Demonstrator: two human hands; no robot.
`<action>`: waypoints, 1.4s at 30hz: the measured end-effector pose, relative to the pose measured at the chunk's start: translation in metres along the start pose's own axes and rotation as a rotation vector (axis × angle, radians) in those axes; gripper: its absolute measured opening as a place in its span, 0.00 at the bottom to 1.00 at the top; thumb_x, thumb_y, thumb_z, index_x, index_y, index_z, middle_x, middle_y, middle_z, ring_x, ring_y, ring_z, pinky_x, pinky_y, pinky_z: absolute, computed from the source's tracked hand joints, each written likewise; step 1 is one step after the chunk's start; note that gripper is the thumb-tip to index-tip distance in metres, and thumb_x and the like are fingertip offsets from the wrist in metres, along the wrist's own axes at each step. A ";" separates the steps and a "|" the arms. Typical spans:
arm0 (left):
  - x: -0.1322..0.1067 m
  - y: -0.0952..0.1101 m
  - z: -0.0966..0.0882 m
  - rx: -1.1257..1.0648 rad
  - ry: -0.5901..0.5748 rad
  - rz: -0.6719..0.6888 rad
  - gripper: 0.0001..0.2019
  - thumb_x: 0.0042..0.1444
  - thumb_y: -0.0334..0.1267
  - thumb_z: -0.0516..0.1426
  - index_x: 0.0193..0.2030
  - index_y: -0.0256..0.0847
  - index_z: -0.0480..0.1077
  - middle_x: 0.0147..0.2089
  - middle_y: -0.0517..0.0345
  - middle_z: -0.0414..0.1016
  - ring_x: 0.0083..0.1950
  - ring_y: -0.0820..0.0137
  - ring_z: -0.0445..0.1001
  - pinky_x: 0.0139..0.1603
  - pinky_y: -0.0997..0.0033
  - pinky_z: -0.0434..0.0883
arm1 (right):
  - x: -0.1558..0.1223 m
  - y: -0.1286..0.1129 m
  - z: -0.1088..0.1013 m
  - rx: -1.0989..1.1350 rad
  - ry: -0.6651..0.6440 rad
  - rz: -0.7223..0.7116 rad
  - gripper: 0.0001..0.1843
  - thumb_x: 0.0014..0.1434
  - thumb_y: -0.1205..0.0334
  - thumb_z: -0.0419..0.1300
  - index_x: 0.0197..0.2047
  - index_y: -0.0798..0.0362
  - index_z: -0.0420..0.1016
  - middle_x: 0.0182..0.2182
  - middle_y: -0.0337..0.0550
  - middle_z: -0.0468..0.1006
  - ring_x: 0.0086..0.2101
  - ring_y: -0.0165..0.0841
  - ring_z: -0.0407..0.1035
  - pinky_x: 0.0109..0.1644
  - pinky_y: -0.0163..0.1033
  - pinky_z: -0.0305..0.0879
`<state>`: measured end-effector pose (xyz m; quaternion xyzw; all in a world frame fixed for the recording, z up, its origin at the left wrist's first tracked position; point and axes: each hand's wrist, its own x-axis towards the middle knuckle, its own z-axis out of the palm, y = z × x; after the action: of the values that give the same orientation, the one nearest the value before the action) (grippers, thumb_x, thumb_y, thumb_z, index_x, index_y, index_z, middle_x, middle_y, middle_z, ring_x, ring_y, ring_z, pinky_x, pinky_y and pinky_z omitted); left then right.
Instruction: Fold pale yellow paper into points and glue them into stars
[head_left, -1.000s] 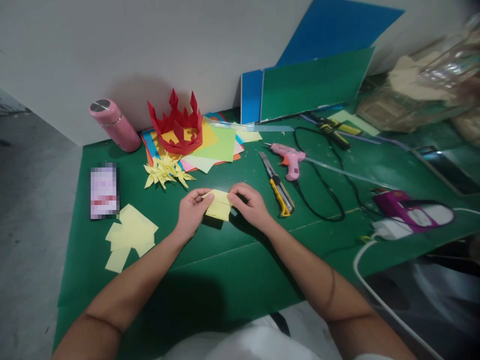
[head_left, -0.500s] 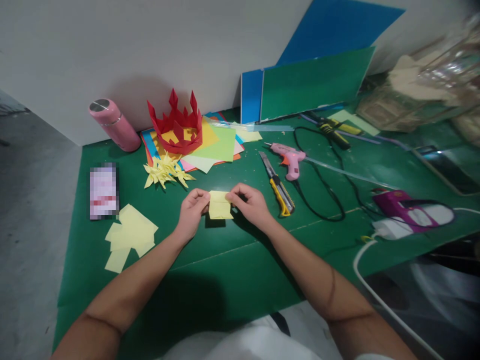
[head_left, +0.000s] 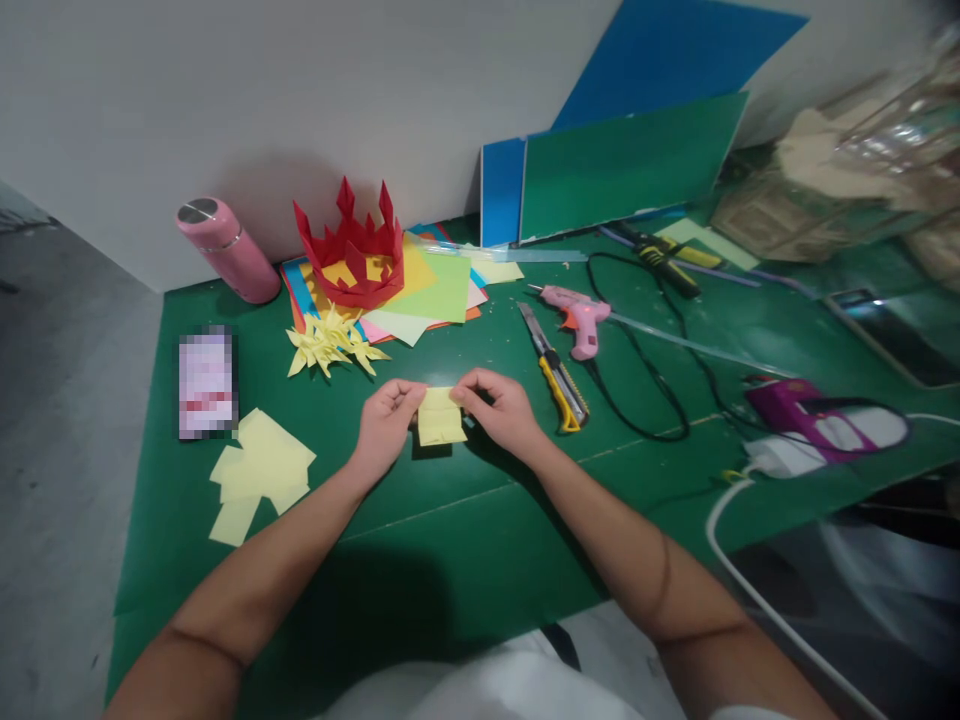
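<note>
Centrally, a small creased piece of yellow paper (head_left: 441, 424) is held just above the green worktop (head_left: 480, 540), between the two hands. The grip of the left hand (head_left: 388, 425) is closed, thumb against fingers, on the paper's upper left edge; the grip of the right hand (head_left: 499, 412) is likewise pinched, on its upper right corner. To the left lie overlapping yellow sheets (head_left: 266, 460). Beyond the hands, folded yellow shapes (head_left: 330, 340) rest in front of a red paper crown (head_left: 360, 280), which stands upon coloured sheets (head_left: 446, 290). To the right, a utility knife (head_left: 562, 390) lies beside a pink glue gun (head_left: 581, 318).
</note>
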<state>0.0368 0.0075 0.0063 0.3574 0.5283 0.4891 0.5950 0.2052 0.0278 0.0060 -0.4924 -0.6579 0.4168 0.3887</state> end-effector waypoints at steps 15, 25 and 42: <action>-0.004 0.004 0.001 0.182 -0.032 0.043 0.14 0.40 0.46 0.67 0.25 0.36 0.74 0.25 0.58 0.76 0.25 0.75 0.69 0.28 0.76 0.68 | 0.001 0.001 0.000 -0.054 -0.045 -0.039 0.12 0.55 0.54 0.60 0.25 0.53 0.72 0.22 0.38 0.72 0.25 0.28 0.64 0.31 0.35 0.59; 0.000 0.004 -0.001 -0.024 0.130 0.052 0.14 0.37 0.45 0.68 0.26 0.37 0.74 0.25 0.61 0.74 0.26 0.78 0.68 0.30 0.76 0.66 | 0.008 0.003 -0.015 0.101 0.162 0.015 0.17 0.59 0.48 0.56 0.27 0.51 0.67 0.20 0.33 0.64 0.24 0.27 0.60 0.31 0.34 0.58; 0.000 -0.002 -0.001 0.104 -0.097 0.099 0.19 0.41 0.43 0.67 0.40 0.38 0.72 0.31 0.59 0.75 0.28 0.76 0.70 0.32 0.76 0.70 | 0.004 0.006 -0.001 0.331 -0.050 0.175 0.14 0.47 0.51 0.66 0.30 0.53 0.74 0.26 0.37 0.74 0.27 0.27 0.65 0.33 0.34 0.63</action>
<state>0.0361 0.0069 0.0039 0.4367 0.5053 0.4719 0.5756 0.2074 0.0331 0.0014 -0.4664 -0.5446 0.5636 0.4102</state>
